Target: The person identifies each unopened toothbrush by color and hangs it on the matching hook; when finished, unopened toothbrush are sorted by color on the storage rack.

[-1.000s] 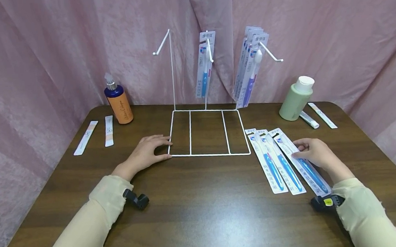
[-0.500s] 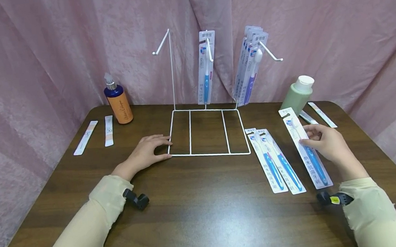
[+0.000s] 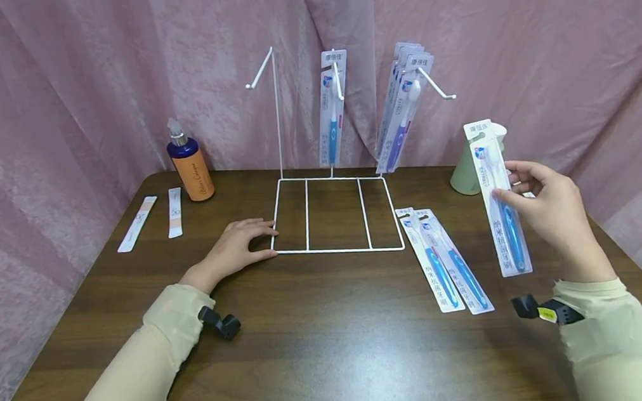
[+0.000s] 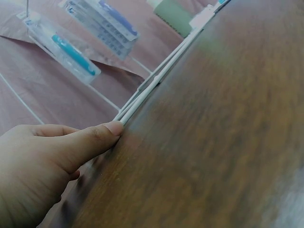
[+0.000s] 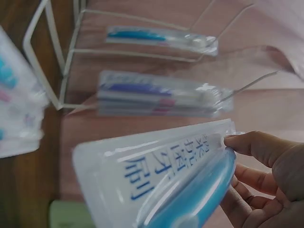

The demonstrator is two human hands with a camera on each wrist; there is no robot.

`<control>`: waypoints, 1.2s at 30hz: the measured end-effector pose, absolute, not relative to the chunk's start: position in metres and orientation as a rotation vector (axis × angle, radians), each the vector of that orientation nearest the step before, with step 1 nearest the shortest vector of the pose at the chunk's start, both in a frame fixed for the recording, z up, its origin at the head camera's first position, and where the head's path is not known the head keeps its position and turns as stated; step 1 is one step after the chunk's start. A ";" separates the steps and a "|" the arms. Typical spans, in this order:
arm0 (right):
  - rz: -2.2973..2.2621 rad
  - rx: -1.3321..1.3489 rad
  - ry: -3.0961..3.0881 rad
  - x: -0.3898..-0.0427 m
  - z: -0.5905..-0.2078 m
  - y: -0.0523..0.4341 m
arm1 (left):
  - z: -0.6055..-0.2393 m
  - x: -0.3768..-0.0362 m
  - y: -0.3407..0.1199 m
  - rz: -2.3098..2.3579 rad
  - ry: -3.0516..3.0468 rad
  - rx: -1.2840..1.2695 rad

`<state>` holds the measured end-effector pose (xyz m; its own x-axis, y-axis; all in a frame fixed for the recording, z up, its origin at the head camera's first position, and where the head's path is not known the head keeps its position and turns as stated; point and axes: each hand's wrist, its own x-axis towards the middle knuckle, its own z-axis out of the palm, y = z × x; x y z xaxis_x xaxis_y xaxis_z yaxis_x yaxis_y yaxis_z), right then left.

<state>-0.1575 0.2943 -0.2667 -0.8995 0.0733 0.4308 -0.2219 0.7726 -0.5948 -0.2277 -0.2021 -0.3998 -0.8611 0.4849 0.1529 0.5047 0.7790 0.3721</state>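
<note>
My right hand (image 3: 550, 203) pinches a packaged blue toothbrush (image 3: 499, 204) by its right edge, thumb in front, holding it nearly upright above the table. The same toothbrush pack (image 5: 175, 175) looms large in the right wrist view. My left hand (image 3: 235, 243) touches the left side of a white wire display rack (image 3: 337, 250), thumb near the front corner. From the rack's middle hook hangs one blue toothbrush pack (image 3: 333, 116). Several packs (image 3: 402, 114), a purple one foremost, hang on the right hook. Two more blue toothbrush packs (image 3: 443, 260) lie beside the rack.
An orange bottle with a blue top (image 3: 192, 173) stands at back left, near two slim sachets (image 3: 137, 224). A green bottle (image 3: 464, 175) at back right is partly hidden by the held pack. A pink curtain (image 3: 116, 84) hangs behind the table.
My right hand has lifted the rightmost toothbrush pack off the table, up and tilted more upright, toward the green bottle. The hanging blue pack has swung slightly. My left hand stays at the rack.
</note>
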 end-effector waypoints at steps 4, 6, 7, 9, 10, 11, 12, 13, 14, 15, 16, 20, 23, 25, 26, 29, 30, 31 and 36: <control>0.968 0.116 -2.431 -0.154 -0.254 0.281 | -0.400 -0.227 -0.202 -0.631 -2.919 -0.808; 0.981 0.112 -2.385 -0.153 -0.247 0.274 | -0.400 -0.227 -0.202 -0.629 -2.919 -0.807; 0.988 0.111 -2.362 -0.152 -0.244 0.271 | -0.400 -0.227 -0.202 -0.628 -2.919 -0.809; 1.016 0.117 -2.309 -0.151 -0.238 0.264 | -0.399 -0.227 -0.203 -0.625 -2.919 -0.812; 1.037 0.122 -2.279 -0.150 -0.235 0.260 | -0.399 -0.227 -0.203 -0.623 -2.918 -0.814; 1.055 0.130 -2.249 -0.149 -0.232 0.256 | -0.399 -0.227 -0.203 -0.623 -2.918 -0.815; 1.073 0.140 -2.223 -0.148 -0.229 0.251 | -0.399 -0.227 -0.203 -0.622 -2.917 -0.817; 1.089 0.153 -2.202 -0.147 -0.227 0.247 | -0.400 -0.228 -0.203 -0.623 -2.916 -0.819; 1.103 0.168 -2.182 -0.146 -0.225 0.243 | -0.400 -0.228 -0.203 -0.625 -2.915 -0.819; 1.111 0.181 -2.166 -0.146 -0.223 0.238 | -0.400 -0.228 -0.203 -0.626 -2.914 -0.820; 1.113 0.195 -2.154 -0.145 -0.222 0.233 | -0.401 -0.228 -0.203 -0.626 -2.913 -0.822; 1.129 0.270 -2.134 -0.147 -0.220 0.214 | -0.401 -0.228 -0.203 -0.624 -2.907 -0.829; 1.140 0.339 -2.130 -0.152 -0.222 0.200 | -0.400 -0.228 -0.203 -0.619 -2.901 -0.828; 1.150 0.377 -2.127 -0.157 -0.224 0.191 | -0.400 -0.227 -0.203 -0.612 -2.892 -0.833; 1.151 0.394 -2.129 -0.159 -0.225 0.187 | -0.400 -0.227 -0.203 -0.609 -2.887 -0.836; 1.175 0.431 -2.131 -0.166 -0.228 0.177 | -0.400 -0.227 -0.203 -0.607 -2.870 -0.843; 1.182 0.442 -2.132 -0.168 -0.229 0.174 | -0.400 -0.227 -0.203 -0.604 -2.867 -0.846; 1.192 0.452 -2.132 -0.170 -0.229 0.171 | -0.400 -0.227 -0.203 -0.607 -2.865 -0.845; 1.241 0.487 -2.125 -0.177 -0.233 0.158 | -0.399 -0.226 -0.202 -0.612 -2.868 -0.844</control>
<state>-0.1772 0.1580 -0.2335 -0.7378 -0.0045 0.6750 -0.5901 0.4900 -0.6417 -0.2263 -0.2021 -0.3995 -0.8432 0.5008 0.1953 0.5369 0.7669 0.3516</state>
